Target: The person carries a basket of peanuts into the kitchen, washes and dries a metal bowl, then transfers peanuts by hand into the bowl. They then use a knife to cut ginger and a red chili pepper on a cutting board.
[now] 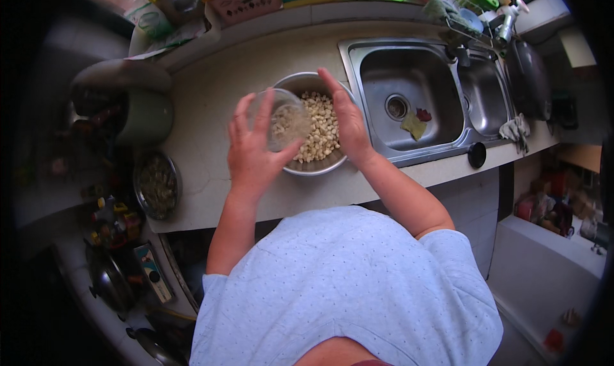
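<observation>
A round metal bowl (314,170) of pale kernels or beans (324,126) stands on the counter in front of me. Over its left side my left hand (251,150) grips a small clear bowl (288,118), blurred by motion, its fingers and thumb spread round the rim. Pale bits show in or through the clear bowl; I cannot tell which. My right hand (351,126) rests along the metal bowl's right rim, fingers stretched out and the palm turned inward. The hand hides part of that rim.
Right of the bowl is a steel double sink (409,65) with a leaf-like scrap (414,127) inside. A black round lid (476,155) and a cloth (515,130) lie by its front edge. A green pot (146,116) and a dish of greens (157,185) stand left.
</observation>
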Demonstrator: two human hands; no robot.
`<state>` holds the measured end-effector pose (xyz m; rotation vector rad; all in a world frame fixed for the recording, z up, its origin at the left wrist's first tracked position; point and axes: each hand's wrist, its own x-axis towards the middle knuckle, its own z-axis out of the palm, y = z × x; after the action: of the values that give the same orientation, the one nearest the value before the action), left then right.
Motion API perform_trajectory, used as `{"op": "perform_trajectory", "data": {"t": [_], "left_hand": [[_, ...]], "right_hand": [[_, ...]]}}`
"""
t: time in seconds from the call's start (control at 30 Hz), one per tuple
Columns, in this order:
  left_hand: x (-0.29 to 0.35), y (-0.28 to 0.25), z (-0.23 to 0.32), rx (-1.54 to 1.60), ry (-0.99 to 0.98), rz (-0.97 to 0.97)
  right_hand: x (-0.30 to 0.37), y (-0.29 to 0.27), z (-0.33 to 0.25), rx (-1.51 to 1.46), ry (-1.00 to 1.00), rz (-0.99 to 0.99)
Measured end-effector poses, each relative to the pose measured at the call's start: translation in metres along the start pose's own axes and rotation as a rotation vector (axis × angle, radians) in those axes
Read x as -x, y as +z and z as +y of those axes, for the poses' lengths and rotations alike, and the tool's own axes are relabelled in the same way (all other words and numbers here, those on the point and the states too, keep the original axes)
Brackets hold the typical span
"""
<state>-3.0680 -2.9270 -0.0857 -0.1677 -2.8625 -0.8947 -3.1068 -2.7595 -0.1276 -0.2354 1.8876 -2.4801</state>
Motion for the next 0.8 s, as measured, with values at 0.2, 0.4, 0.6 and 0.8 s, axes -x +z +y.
{"op": "perform_trajectory", "data": {"t": [0.2,0.4,0.6,0.8], "left_hand": [[0.01,0.002,0.002,-0.015,-0.039,0.074],[0.018,-0.005,-0.015,0.307,-0.141,0.111],[0.022,-0.016,-0.055,1.382,-0.554,0.196],[0.033,0.028,-0.053,1.788,-0.682,0.073]], "right_hand": [[0.002,0.004,0.0,0.108,-0.054,-0.103],[0.0,-0.005,-0.003,0.284,0.074,-0.317],[-0.009,-0.012,-0.017,0.306,0.045,-0.241],[-0.01,0.014,-0.01,0.334,-0.076,-0.268]]}}
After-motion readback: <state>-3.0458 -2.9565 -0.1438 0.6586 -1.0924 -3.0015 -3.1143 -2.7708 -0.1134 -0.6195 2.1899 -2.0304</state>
